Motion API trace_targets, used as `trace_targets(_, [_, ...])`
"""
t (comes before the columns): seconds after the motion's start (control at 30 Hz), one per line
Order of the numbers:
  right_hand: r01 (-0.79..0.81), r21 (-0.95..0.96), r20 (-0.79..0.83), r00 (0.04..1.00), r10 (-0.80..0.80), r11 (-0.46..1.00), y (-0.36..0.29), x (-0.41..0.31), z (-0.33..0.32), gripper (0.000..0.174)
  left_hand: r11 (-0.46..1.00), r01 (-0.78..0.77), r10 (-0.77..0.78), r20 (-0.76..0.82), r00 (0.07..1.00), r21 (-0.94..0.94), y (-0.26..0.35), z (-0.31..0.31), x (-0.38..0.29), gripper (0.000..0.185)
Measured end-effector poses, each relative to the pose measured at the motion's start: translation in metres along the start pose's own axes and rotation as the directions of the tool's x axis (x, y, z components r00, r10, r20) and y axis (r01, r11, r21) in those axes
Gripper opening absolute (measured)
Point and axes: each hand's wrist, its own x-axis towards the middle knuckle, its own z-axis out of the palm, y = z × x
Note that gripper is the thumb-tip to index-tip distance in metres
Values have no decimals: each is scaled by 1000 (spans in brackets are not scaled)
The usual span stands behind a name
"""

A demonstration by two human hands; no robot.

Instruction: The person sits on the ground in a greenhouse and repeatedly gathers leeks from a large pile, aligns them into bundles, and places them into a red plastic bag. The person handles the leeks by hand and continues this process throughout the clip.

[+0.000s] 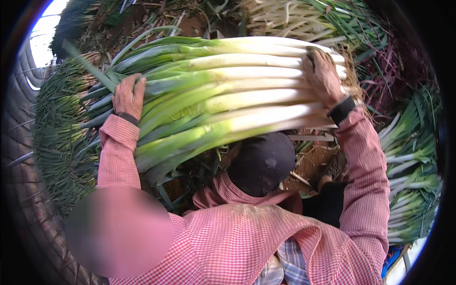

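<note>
A wide bundle of thick leeks (pixel 228 85) lies raised across the view, green leaves to the left and white shanks to the right, with brown roots at the right end. My left hand (pixel 129 95) grips the leafy end, its fingers over the leaves. My right hand (pixel 322 76) is spread over the white shanks close to the roots, its fingertips bent over the upper ones. The undersides of both hands are hidden. Both arms wear red-and-white checked sleeves with dark bands at the wrists.
A person in a dark cap (pixel 265 162) is just below the bundle. Piled leeks (pixel 292 21) lie at the top right, with more green-and-white stalks (pixel 409 185) at the right. Heaped green-leaved bunches (pixel 57 135) line the left side. Brown soil (pixel 313 164) shows beneath.
</note>
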Motion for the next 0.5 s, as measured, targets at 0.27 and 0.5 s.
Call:
trace_targets(0.27, [-81,-9,26,996,81,997,0,4,4,36,989,24,-41,114,993,145,0,3,8,49])
trace_targets(0.5, [-129,-96,85,987,138,987,-8,10,1,34,773,-310,98,378,921,553,88,-64,45,40])
